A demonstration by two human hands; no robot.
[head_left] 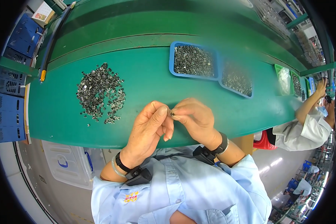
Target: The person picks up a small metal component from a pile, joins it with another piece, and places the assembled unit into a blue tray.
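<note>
My left hand (149, 125) and my right hand (196, 118) meet over the front part of the green table (145, 74). Between the thumb and fingertips of my right hand is a tiny dark metal part (172, 114). The thumb and forefinger of my left hand pinch close against it, and whether they grip the same part or another one is hidden. Left of my hands lies a loose pile of small shiny metal parts (97, 91). Beyond my right hand stand two blue trays (171, 61) filled with similar small parts; a blur covers the right one.
A co-worker in a pale shirt (306, 132) works at the far right, near a green tray holding a clear plastic bag (285, 80). Blue crates (9, 117) are stacked at the left. A lidded clear box (67, 164) sits below the table edge.
</note>
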